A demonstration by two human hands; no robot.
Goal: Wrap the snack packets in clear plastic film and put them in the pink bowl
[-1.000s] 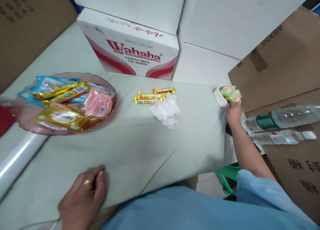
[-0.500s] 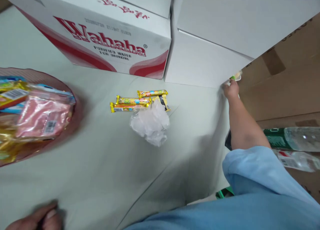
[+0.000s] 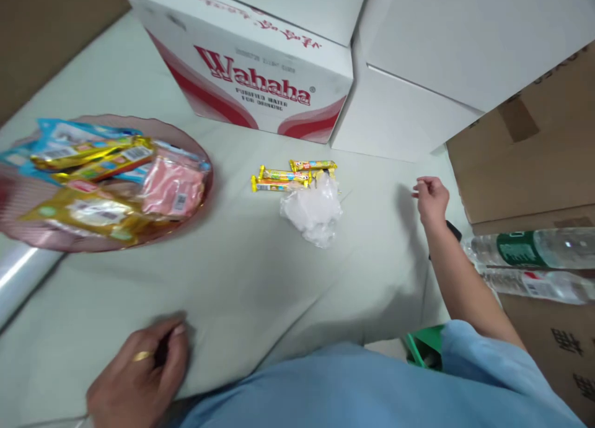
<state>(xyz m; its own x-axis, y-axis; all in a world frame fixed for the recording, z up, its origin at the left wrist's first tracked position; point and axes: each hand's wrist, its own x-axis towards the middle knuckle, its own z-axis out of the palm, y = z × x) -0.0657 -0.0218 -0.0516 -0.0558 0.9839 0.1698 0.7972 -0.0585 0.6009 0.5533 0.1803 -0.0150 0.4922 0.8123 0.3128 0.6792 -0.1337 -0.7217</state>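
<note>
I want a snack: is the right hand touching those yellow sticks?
No, the right hand is apart from the yellow sticks, off to their right.

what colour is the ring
Gold: the ring on the left hand shows best in the head view.

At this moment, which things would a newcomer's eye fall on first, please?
A newcomer would probably first see the white box with red Wahaha lettering, at the back of the table. The pink dish at the left, heaped with shiny packets, might come next. Near the middle, crumpled translucent plastic partly hides small yellow packets.
</note>
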